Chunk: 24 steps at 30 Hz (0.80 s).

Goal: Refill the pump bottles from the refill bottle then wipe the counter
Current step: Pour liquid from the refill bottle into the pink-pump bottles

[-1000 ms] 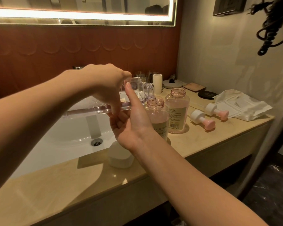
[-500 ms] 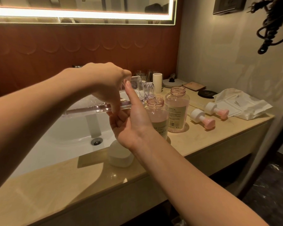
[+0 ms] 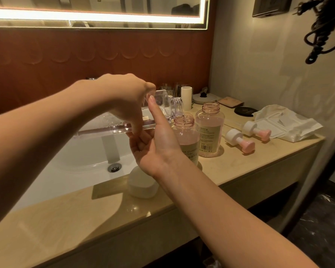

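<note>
Head view: left hand [image 3: 124, 99] and right hand [image 3: 157, 144] grip tilted refill bottle [image 3: 108, 123] over pink-filled pump bottle [image 3: 188, 138]; second pump bottle [image 3: 210, 132] at two o'clock; nothing changed since before.

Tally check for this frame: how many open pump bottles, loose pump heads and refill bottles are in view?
Open pump bottles: 2
Loose pump heads: 2
Clear refill bottle: 1
Total: 5

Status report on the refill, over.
Left hand and right hand grip tilted clear plastic refill bottle. Mouth over nearer uncapped pink pump bottle. Two white-and-pink pump heads lie aside, nothing blocking.
</note>
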### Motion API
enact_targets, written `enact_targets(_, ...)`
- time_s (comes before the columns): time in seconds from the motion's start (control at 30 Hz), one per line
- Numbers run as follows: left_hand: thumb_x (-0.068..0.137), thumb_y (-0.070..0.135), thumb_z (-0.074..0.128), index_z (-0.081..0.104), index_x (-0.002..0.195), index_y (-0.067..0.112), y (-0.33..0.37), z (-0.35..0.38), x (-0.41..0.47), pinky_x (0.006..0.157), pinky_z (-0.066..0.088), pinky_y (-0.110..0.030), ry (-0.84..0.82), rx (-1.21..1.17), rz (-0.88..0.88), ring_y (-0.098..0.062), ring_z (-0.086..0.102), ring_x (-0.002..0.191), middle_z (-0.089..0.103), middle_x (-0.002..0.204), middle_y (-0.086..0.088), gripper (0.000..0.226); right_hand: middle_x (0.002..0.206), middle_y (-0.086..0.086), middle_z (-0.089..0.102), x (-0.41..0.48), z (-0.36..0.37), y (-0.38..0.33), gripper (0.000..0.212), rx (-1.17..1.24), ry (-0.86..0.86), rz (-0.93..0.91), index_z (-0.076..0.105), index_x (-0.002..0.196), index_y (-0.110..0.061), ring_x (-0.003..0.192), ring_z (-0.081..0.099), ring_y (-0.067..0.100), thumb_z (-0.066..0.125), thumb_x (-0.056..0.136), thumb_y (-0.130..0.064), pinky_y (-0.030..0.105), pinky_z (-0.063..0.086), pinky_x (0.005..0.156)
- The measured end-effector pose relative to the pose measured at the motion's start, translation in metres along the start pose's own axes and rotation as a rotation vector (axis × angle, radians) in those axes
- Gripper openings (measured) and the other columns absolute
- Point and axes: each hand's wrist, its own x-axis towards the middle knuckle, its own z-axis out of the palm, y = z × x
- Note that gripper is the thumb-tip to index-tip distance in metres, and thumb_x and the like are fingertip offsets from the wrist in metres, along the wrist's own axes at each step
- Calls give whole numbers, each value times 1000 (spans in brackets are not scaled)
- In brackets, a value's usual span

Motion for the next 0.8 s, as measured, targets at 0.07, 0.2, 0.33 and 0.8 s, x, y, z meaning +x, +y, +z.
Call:
enact_targets(0.07,57,43,87,37,137,23,1,-1,0,66,50,-31,1,-13,-2,-21,55,91,55,101,1,96,81,4,56,0,0,0,44,-3,1,0,62,89,-14,85,45,15,69,75,-56,20,42,73)
enact_targets(0.2,58,42,86,35,138,23,2,-2,-1,63,47,-29,12,-22,-7,-21,55,93,55,102,2,98,79,4,57,2,-1,1,51,-8,-4,-3,63,99,-12,84,47,14,69,74,-57,20,42,72)
enact_targets(0.33,58,43,86,37,135,23,1,0,-2,65,50,-30,23,-35,1,-21,57,92,54,98,3,94,81,4,56,3,-3,0,48,-21,-12,0,62,95,-13,82,46,14,68,75,-56,20,42,69)
enact_targets(0.8,55,44,87,43,127,23,-7,46,-16,63,46,-29,242,-418,28,-12,54,74,46,75,16,87,93,4,57,5,-12,11,36,-182,34,-30,58,84,-13,94,48,17,74,74,-44,27,38,88)
